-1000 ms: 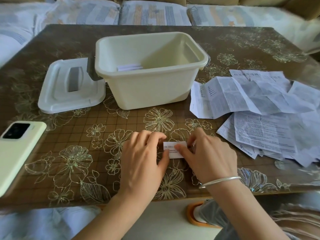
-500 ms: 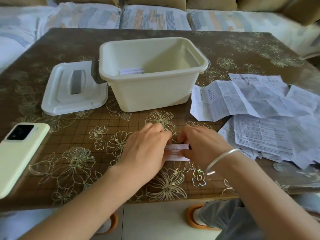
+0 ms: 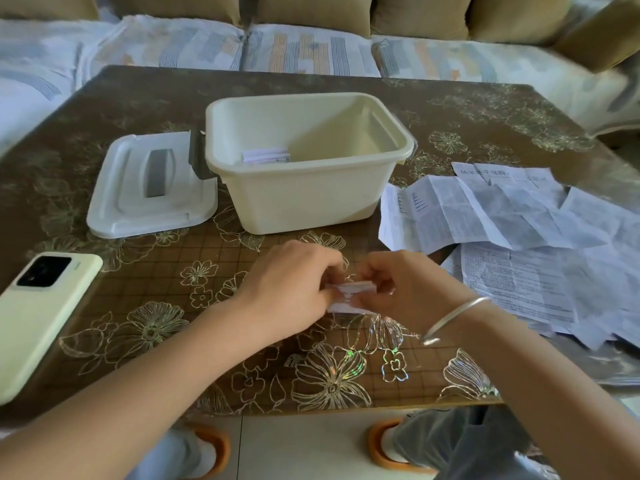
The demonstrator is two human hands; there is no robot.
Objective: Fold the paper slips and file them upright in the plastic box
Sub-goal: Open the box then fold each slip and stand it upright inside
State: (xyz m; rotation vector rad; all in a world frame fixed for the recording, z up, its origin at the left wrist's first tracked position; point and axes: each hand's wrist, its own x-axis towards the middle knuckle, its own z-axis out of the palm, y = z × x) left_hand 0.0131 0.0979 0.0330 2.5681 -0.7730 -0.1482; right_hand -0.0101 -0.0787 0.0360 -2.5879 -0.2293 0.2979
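Change: the small white folded paper slip [image 3: 350, 296], pressed flat on the brown flowered tabletop [image 3: 145, 102] a second ago, is now raised between the hands and doubling over.
Meaning: probably the last fold, so filing comes next.
Grip: left hand [image 3: 294, 284] and right hand [image 3: 410, 289] each pinch one end, fingers curled.
Box: the cream plastic box [image 3: 311, 206] sits behind the hands, with folded slips [image 3: 266, 156] already inside.

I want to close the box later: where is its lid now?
In the head view the lid lies flat on the table, just left of the plastic box, beyond the phone.
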